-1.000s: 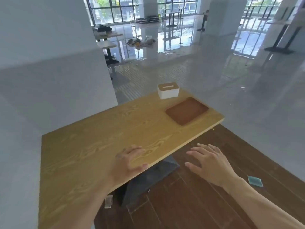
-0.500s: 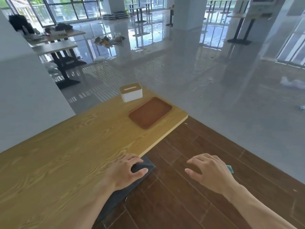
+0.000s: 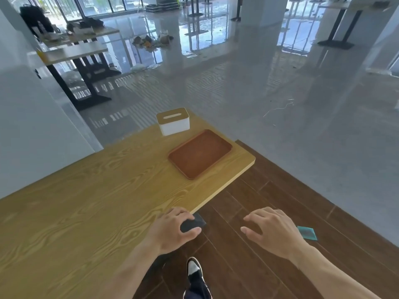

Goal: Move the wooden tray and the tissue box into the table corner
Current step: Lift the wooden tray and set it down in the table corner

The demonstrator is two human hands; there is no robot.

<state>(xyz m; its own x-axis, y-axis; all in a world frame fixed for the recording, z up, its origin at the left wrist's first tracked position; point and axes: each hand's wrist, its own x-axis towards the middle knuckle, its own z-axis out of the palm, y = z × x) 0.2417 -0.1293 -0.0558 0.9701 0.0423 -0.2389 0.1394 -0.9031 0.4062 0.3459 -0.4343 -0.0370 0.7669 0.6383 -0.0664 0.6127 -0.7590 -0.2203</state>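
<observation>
Both hands, the left hand and right hand, are empty and loose. The tray and tissue box are seen at the far corner of the surface. The tray is best held flat by both short ends.

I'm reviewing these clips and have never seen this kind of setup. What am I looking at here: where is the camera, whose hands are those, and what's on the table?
There is no machine here. A person wears a wide-angle camera on the head, looking forward and down, so the bare arms reaching in from the bottom are their own. The left hand hangs at the near edge of the wooden table; the right hand hovers over the dark wood floor. Both are open and hold nothing. At the table's far corner a brown wooden tray lies flat and empty, with a white tissue box standing just behind it. One shoe shows at the bottom.
</observation>
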